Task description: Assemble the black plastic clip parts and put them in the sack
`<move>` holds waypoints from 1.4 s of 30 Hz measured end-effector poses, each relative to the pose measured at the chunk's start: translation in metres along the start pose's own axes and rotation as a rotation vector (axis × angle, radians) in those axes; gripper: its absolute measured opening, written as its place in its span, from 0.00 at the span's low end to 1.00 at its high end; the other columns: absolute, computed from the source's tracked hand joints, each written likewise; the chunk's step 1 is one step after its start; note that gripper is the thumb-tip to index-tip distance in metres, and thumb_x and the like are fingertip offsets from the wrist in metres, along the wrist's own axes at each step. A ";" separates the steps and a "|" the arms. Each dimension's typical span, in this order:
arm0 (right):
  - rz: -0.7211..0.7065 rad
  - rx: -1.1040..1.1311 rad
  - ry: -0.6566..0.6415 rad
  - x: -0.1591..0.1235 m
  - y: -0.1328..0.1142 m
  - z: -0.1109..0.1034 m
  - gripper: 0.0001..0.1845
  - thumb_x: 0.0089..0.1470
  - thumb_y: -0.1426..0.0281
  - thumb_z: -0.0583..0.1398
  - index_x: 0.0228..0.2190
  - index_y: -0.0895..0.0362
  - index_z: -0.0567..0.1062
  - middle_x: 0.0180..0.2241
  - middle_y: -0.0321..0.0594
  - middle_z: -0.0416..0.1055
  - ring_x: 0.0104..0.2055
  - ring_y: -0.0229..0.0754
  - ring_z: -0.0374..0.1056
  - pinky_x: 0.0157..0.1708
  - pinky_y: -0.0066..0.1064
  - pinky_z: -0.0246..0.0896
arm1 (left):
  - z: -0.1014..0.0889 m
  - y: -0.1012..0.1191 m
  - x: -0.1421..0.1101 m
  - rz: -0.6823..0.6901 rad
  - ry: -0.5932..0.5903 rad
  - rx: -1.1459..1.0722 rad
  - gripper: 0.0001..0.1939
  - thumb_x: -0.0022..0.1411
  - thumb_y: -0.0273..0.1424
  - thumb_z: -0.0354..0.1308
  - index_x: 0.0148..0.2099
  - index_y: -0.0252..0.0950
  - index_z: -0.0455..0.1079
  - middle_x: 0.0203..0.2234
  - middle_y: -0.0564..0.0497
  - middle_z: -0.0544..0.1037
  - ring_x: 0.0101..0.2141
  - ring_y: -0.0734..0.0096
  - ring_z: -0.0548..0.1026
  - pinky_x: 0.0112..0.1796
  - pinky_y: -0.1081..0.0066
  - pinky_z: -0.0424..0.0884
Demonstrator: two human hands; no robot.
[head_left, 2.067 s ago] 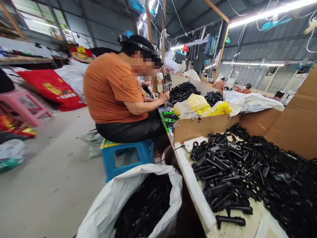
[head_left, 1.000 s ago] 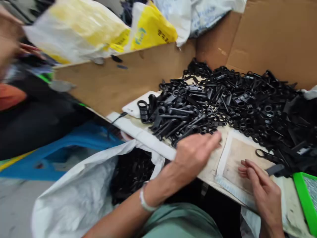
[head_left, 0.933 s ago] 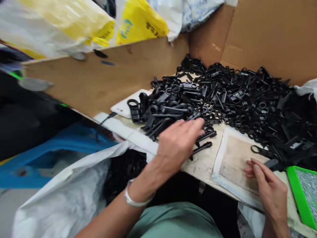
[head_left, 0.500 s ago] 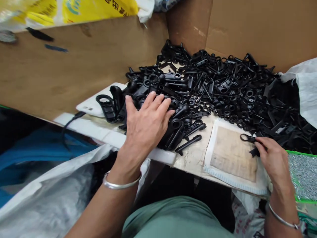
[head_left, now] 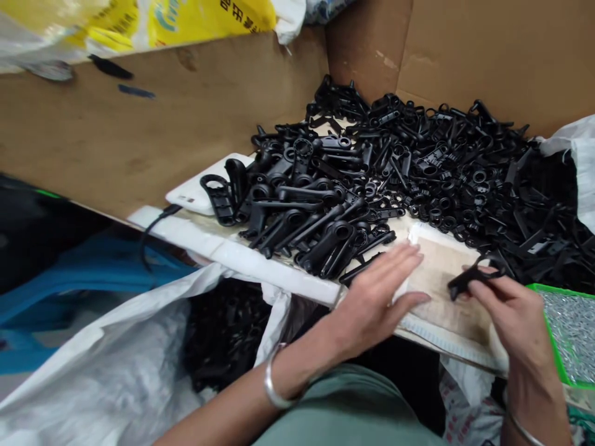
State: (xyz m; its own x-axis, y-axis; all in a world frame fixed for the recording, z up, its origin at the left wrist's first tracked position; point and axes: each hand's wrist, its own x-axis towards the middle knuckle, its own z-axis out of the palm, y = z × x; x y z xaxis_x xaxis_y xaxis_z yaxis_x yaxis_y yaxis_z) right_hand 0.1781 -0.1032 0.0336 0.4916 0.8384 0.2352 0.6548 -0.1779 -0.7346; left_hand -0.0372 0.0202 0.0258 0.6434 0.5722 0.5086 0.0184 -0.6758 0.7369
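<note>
My right hand (head_left: 515, 310) grips a black plastic part (head_left: 471, 279) with a ring-shaped end, above the stained cloth pad (head_left: 441, 297). My left hand (head_left: 376, 294) is over the pad's left edge, fingers stretched out and thumb apart, with nothing in it. Just beyond it lie long black plastic handles with ringed ends (head_left: 320, 238). Behind the pad spreads a large heap of small black plastic parts (head_left: 432, 167), rings and clips among them.
A green-rimmed tray (head_left: 553, 337) of small metal pins stands at the right. A white box (head_left: 193, 195) with a black cable (head_left: 145, 241) sits at left. A white foam strip (head_left: 232, 251) lines the table's front edge. Below hangs a white sack (head_left: 121, 347) holding black parts. Cardboard walls (head_left: 493, 56) enclose the back.
My left hand has left the pile of handles and moved right to the pad. My right hand has turned the black part and brought it slightly lower. The view has shifted left.
</note>
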 end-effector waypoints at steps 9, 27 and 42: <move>-0.183 -0.297 -0.400 0.023 -0.010 0.017 0.17 0.65 0.63 0.53 0.38 0.53 0.81 0.39 0.42 0.80 0.39 0.48 0.76 0.42 0.36 0.69 | 0.045 -0.005 -0.001 -0.640 0.013 -0.902 0.18 0.64 0.39 0.58 0.50 0.32 0.74 0.44 0.42 0.81 0.46 0.60 0.78 0.47 0.62 0.74; -0.382 -0.888 0.024 0.056 0.021 0.026 0.11 0.62 0.73 0.52 0.43 0.56 0.72 0.43 0.46 0.72 0.38 0.47 0.70 0.28 0.34 0.59 | 0.041 -0.011 -0.008 -0.794 0.032 -1.084 0.21 0.55 0.31 0.62 0.51 0.33 0.70 0.48 0.40 0.75 0.38 0.67 0.78 0.30 0.76 0.70; -0.399 -0.667 -0.275 0.021 0.022 0.010 0.17 0.66 0.62 0.50 0.41 0.57 0.76 0.39 0.48 0.77 0.39 0.51 0.73 0.38 0.41 0.69 | 0.048 -0.016 -0.006 -0.837 0.093 -1.267 0.22 0.50 0.26 0.68 0.49 0.35 0.74 0.52 0.42 0.74 0.52 0.56 0.75 0.45 0.67 0.72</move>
State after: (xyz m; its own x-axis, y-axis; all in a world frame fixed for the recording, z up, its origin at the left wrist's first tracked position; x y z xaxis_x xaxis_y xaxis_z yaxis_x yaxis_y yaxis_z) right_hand 0.1967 -0.0842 0.0163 0.0484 0.9842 0.1704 0.9965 -0.0359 -0.0758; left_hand -0.0047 0.0056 -0.0101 0.7317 0.6355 -0.2465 -0.3380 0.6523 0.6784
